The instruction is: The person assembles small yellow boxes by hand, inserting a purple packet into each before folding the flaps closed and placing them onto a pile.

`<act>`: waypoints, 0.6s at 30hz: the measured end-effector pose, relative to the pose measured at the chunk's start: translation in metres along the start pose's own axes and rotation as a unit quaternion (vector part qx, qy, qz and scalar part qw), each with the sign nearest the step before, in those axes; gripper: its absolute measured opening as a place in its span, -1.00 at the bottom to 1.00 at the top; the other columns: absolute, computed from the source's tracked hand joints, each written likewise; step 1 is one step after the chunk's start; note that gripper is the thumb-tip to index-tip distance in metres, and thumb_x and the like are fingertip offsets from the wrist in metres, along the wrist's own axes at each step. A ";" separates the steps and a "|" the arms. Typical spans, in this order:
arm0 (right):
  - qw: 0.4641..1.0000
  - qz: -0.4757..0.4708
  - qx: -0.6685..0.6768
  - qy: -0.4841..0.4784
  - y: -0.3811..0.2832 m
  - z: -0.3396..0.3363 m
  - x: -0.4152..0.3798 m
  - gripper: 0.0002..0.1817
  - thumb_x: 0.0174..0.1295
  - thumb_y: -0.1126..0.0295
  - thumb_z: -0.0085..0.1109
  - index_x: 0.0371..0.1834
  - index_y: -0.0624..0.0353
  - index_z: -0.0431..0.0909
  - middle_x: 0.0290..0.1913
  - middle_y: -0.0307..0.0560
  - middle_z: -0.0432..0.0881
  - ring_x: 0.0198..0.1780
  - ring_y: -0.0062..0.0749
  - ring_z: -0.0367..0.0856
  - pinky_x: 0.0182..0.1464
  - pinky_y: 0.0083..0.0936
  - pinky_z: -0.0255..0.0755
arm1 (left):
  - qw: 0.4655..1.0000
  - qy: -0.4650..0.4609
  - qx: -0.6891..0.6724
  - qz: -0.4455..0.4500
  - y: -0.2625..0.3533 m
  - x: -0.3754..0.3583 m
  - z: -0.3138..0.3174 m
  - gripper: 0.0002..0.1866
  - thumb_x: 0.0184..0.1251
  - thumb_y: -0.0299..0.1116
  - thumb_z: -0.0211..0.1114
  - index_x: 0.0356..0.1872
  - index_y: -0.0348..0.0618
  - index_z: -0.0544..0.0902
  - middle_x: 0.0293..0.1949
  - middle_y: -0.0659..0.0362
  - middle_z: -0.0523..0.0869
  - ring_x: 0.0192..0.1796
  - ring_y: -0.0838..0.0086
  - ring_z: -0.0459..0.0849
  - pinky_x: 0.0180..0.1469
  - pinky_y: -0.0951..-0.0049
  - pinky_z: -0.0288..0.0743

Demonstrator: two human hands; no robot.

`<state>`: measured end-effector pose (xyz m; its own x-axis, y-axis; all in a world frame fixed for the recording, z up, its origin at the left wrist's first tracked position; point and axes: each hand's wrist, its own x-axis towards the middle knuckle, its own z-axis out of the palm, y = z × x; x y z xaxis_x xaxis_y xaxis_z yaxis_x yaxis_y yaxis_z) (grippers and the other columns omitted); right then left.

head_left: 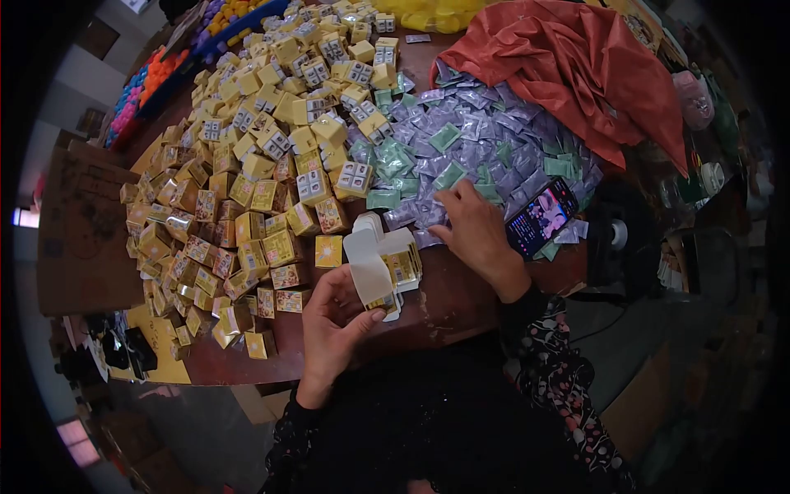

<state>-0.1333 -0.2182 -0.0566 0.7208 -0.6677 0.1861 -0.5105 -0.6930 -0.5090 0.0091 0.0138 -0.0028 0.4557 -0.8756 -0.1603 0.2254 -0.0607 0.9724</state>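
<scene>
My left hand (336, 317) holds an opened small carton (370, 276) with white inner flaps, thumb against its lower edge. Beside it, unfolded yellow and white cartons (401, 262) lie at the table's front. My right hand (477, 230) is at the front edge of a heap of purple sachets (424, 148), its thumb and index finger apart; whether anything is between them is too small to tell. Green sachets (393, 159) are mixed into the heap. Left of it spreads a pile of small yellow boxes (280, 247), with pale yellow blocks (329, 130) carrying white pieces behind them.
A lit phone (543, 216) lies right of my right hand. Red cloth (568, 66) covers the heap's back. Yellow items (428, 12) stand at the far edge, and blue trays of coloured pieces (156, 90) at the far left. A cardboard box (78, 230) is at the left.
</scene>
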 end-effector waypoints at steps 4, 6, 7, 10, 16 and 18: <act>0.999 0.008 0.034 0.018 0.005 0.010 0.000 -0.68 0.13 0.44 0.56 -0.07 0.10 0.65 -0.06 -0.09 0.57 -0.16 -0.11 0.73 -0.15 -0.22 0.60 | 1.000 0.025 0.009 -0.010 0.002 -0.002 -0.001 -0.32 0.27 -0.69 0.50 0.40 -0.27 0.42 0.20 0.08 0.67 0.25 0.37 0.71 0.33 0.32 0.63; 0.996 0.011 0.084 0.002 0.009 0.006 -0.001 -0.75 0.16 0.46 0.52 -0.14 0.15 0.65 -0.07 -0.09 0.61 -0.17 -0.13 0.75 -0.18 -0.24 0.61 | 0.999 0.035 0.026 -0.009 -0.002 0.000 -0.001 -0.32 0.26 -0.67 0.52 0.40 -0.27 0.43 0.21 0.10 0.66 0.25 0.37 0.71 0.32 0.33 0.64; 0.994 0.012 0.109 -0.007 0.011 0.003 -0.001 -0.78 0.18 0.47 0.50 -0.18 0.17 0.64 -0.08 -0.08 0.63 -0.17 -0.14 0.76 -0.20 -0.25 0.61 | 0.998 0.040 0.038 -0.004 -0.007 0.001 0.000 -0.31 0.26 -0.66 0.53 0.40 -0.27 0.44 0.21 0.11 0.65 0.26 0.37 0.70 0.31 0.33 0.64; 0.966 0.033 0.256 0.018 0.000 -0.024 -0.004 -0.87 0.23 0.54 0.44 -0.20 0.20 0.69 -0.19 -0.11 0.73 -0.30 -0.38 0.76 -0.28 -0.42 0.58 | 0.992 0.048 0.111 0.021 -0.005 0.006 0.005 -0.32 0.22 -0.63 0.56 0.37 -0.27 0.49 0.24 0.13 0.62 0.28 0.35 0.69 0.33 0.32 0.65; 0.926 -0.028 0.376 0.001 -0.057 -0.065 -0.016 -0.89 0.27 0.68 0.38 -0.19 0.28 0.71 -0.25 -0.20 0.76 -0.32 -0.64 0.67 -0.28 -0.62 0.51 | 0.983 0.036 0.177 0.033 -0.006 0.011 0.012 -0.28 0.13 -0.61 0.61 0.37 -0.22 0.56 0.27 0.09 0.58 0.31 0.32 0.67 0.31 0.31 0.69; 0.948 -0.117 0.296 0.012 -0.066 -0.062 -0.013 -0.90 0.27 0.65 0.39 -0.20 0.28 0.72 -0.26 -0.13 0.78 -0.30 -0.58 0.71 -0.26 -0.58 0.53 | 0.983 0.031 0.175 0.044 -0.004 0.011 0.015 -0.26 0.11 -0.62 0.62 0.39 -0.20 0.56 0.28 0.08 0.57 0.30 0.33 0.67 0.29 0.32 0.71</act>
<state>-0.1384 -0.1807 0.0267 0.7674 -0.5254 0.3675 0.0195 -0.5538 -0.8324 0.0002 -0.0024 -0.0054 0.5141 -0.8547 -0.0723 -0.1227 -0.1566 0.9800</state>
